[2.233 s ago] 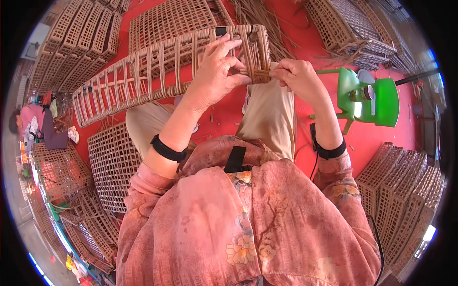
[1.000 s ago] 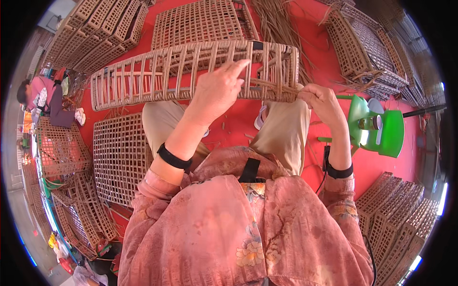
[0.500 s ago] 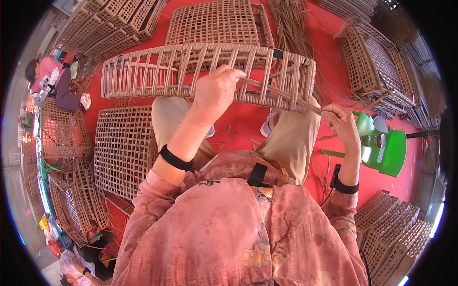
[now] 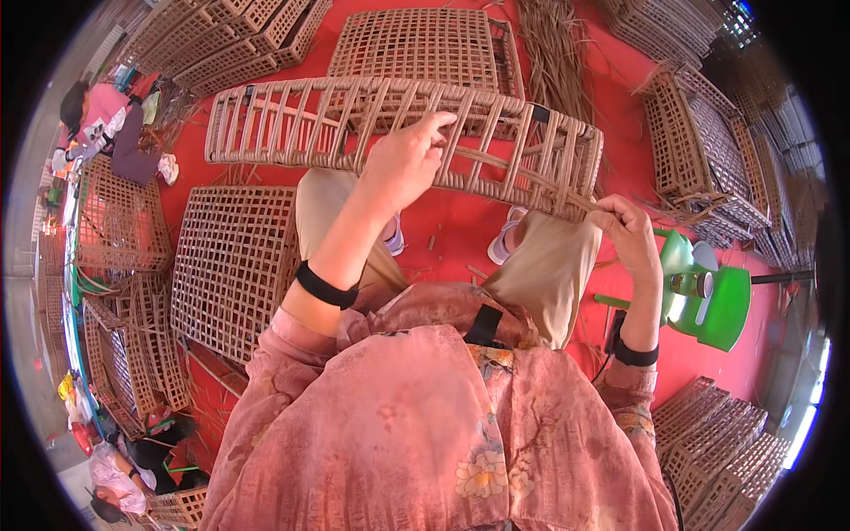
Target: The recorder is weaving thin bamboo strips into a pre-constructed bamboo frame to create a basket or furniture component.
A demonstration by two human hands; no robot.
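Note:
A long, narrow wicker basket (image 4: 345,162) lies tipped on its side across my knees, its slatted side facing up. My left hand (image 4: 405,166) is over the middle of that side, fingers curled together near the slats; what they grip is hidden. At the basket's right end, my right hand (image 4: 627,228) pinches a flat brown wicker strand (image 4: 580,202). This strand runs leftward among the upright slats, close to the lower rim. Both wrists wear black bands.
Open-weave wicker panels stand ahead (image 4: 412,44) and at left (image 4: 232,270). Loose strands (image 4: 553,62) lie ahead on the red floor (image 4: 443,234). A green plastic stool (image 4: 726,310) with a jar (image 4: 691,284) is at right. Basket stacks surround me; two people sit at left.
The basket has shifted slightly right in view, its right end lower. My left hand's fingers have moved up to the slats. My right hand has stayed at the right end, closer to the basket.

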